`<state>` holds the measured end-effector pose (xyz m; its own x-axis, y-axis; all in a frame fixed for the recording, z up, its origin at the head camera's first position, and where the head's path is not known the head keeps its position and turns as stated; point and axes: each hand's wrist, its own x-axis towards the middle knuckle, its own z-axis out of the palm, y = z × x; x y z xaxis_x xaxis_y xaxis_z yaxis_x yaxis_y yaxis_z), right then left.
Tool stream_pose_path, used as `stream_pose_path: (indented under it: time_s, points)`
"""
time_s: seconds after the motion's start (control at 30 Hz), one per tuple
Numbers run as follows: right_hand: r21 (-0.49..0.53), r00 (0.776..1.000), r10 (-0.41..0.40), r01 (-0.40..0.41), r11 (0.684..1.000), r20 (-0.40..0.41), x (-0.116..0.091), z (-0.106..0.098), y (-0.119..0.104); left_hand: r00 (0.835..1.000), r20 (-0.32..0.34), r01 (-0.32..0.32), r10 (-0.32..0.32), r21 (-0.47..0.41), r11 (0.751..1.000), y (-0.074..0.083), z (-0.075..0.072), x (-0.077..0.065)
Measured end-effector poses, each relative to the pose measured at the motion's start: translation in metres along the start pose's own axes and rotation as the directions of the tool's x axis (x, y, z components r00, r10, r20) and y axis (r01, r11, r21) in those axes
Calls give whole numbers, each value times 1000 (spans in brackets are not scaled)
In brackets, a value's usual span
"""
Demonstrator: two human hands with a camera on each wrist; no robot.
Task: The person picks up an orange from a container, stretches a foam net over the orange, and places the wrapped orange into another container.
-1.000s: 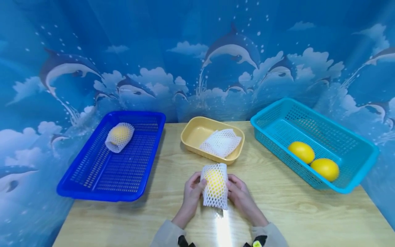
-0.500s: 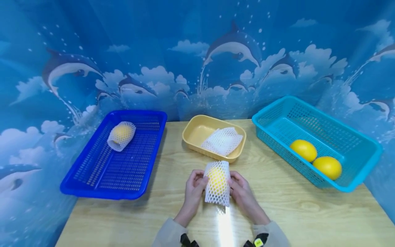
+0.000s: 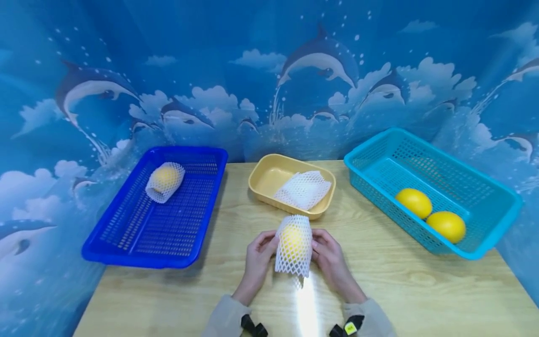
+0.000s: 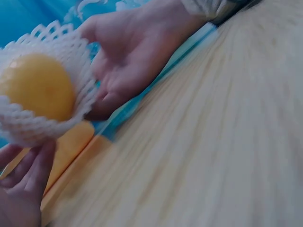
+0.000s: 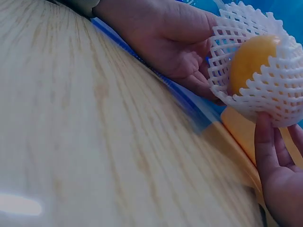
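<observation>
Between my two hands, over the front of the table, is a yellow fruit (image 3: 292, 243) inside a white foam net sleeve (image 3: 293, 268). My left hand (image 3: 257, 260) pinches the sleeve's left side with thumb and fingers. On the right side, my right hand (image 3: 331, 263) grips the mesh likewise. Both wrist views look into the sleeve's near end, where the bare yellow skin of the fruit (image 4: 40, 85) shows. Fingertips of the left hand (image 4: 28, 189) lie against the netting from below in the left wrist view, as do those of the right hand (image 5: 279, 175) in the right wrist view.
A dark blue basket (image 3: 139, 262) on the left contains one netted yellow fruit (image 3: 165, 180). Behind my hands, a tan tray (image 3: 266, 164) holds flat foam nets (image 3: 304, 189). Two bare yellow fruits (image 3: 446, 227) lie in the turquoise basket (image 3: 476, 187) at right.
Both hands keep their hold on the netted fruit. The sleeve has turned slightly, and its far end looks rounder. The head view has shifted a little.
</observation>
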<state>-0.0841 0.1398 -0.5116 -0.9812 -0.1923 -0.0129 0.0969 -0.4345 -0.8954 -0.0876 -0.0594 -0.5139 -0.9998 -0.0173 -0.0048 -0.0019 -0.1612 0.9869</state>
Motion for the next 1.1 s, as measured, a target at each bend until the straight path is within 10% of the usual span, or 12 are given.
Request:
stream_pose_path:
  time_s: [0.27,0.5,0.8,1.1]
  points:
    - [-82,997,39,-44,996,-69,0,2,2,986,154,52,-60,57,997,3,-16,3]
    - [-114,997,16,-24,993,-73,0,5,3,943,280,178,-180,32,983,12,-22,4]
    - [-166,995,27,-43,985,-99,-2,9,5,918,384,137,-100,-70,988,8,-23,-2]
    - [-212,994,27,-51,976,-110,0,11,3,931,355,76,-87,46,996,5,-14,-1]
